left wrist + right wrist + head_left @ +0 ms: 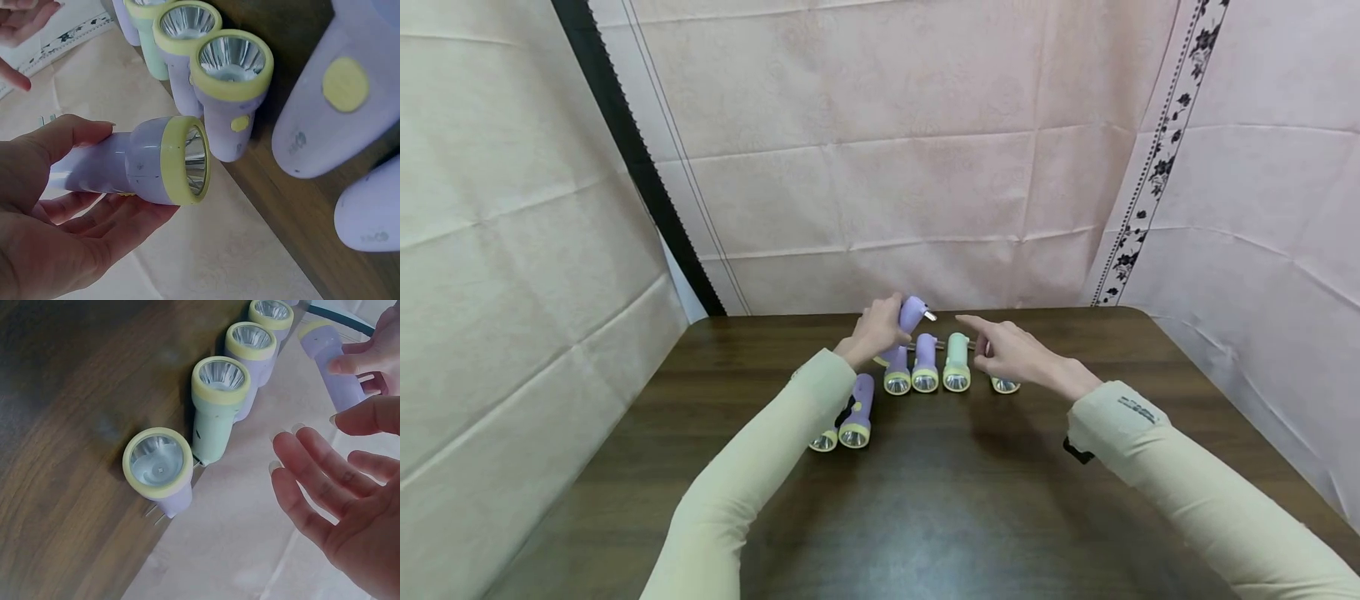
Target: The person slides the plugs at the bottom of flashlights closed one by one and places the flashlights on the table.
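Note:
My left hand [874, 327] grips a purple flashlight [150, 159] with a yellow ring round its lens, thumb on one side of the body and fingers on the other. Metal prongs stick out of its tail in the head view. It is raised above the far end of a row of flashlights. My right hand [1018, 352] hovers over the row's right end with fingers extended, holding nothing. Below it lies a purple flashlight [175, 500], partly hidden by the hand in the head view. Left of that is a mint-green flashlight [957, 360].
Two more purple flashlights, a middle one [925, 360] and a left one [897, 379], continue the row near the back table edge. Closer in, another purple flashlight [857, 408] lies beside one [823, 441] half covered by my left sleeve. Pale cloth [925, 192] hangs behind the table.

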### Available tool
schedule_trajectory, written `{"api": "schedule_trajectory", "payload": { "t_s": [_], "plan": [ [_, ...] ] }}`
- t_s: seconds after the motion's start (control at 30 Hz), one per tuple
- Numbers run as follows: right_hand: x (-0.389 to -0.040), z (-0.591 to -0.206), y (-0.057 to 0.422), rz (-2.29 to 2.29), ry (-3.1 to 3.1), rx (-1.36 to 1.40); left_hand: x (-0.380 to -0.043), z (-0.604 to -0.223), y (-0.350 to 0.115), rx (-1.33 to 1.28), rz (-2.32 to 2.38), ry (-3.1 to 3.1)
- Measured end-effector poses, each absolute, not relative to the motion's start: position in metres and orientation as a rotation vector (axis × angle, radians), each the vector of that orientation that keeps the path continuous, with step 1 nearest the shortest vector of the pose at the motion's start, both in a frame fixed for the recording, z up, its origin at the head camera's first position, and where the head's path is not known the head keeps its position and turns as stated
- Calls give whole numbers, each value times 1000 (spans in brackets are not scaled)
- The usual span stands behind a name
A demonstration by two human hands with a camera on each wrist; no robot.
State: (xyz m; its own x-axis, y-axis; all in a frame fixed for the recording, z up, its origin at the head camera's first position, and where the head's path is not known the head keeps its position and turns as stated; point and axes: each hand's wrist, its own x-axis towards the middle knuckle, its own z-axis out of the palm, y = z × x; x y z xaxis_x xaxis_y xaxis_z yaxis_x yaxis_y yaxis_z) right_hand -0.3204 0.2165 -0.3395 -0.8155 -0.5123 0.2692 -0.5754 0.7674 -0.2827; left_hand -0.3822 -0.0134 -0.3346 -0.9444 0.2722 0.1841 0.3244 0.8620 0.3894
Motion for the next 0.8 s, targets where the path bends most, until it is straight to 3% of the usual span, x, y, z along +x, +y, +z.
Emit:
{"api": "schedule_trajectory", "payload": {
  "t_s": [0.8],
  "plan": [
    [-323,-337,210,581,-2815,928,-367,-335,5,-712,-616,-2894]
  ]
}}
